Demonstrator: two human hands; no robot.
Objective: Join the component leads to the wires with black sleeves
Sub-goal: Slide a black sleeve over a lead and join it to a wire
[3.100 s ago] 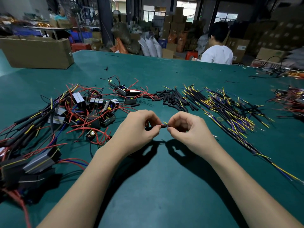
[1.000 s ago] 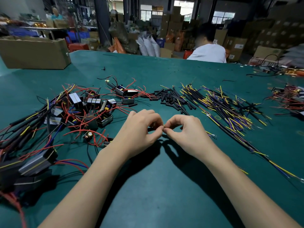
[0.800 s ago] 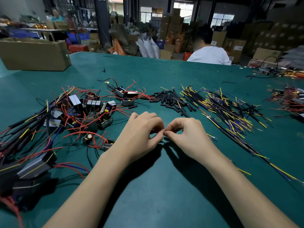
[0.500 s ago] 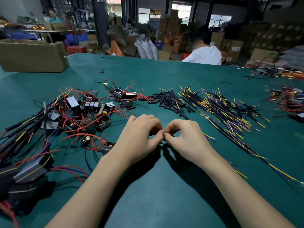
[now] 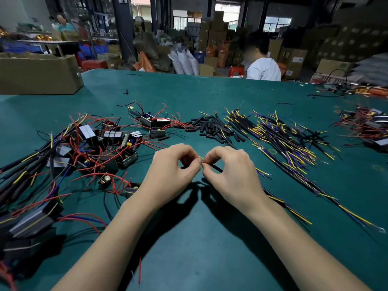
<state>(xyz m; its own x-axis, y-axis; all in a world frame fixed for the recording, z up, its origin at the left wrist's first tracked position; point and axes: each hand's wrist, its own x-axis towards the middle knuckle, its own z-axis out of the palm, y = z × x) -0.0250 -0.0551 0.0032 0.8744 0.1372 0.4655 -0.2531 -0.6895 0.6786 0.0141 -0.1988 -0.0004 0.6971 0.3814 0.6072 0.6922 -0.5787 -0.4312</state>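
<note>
1. Green bench (image 5: 210, 97) fills the foreground.
2. Open cardboard box (image 5: 39, 74) at its far left corner.
3. Stacked cartons (image 5: 212, 26) and dark pillar (image 5: 123, 28) beyond.
4. Daylit windows (image 5: 277, 23) in the back wall.

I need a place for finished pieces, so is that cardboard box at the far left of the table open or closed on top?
Open: the cardboard box shows no lid or flaps across its top. Contents cannot be told.

Thin black-sleeved wire (image 5: 216, 168) amid fingertips; loose black sleeves (image 5: 212, 128) beyond.
</note>
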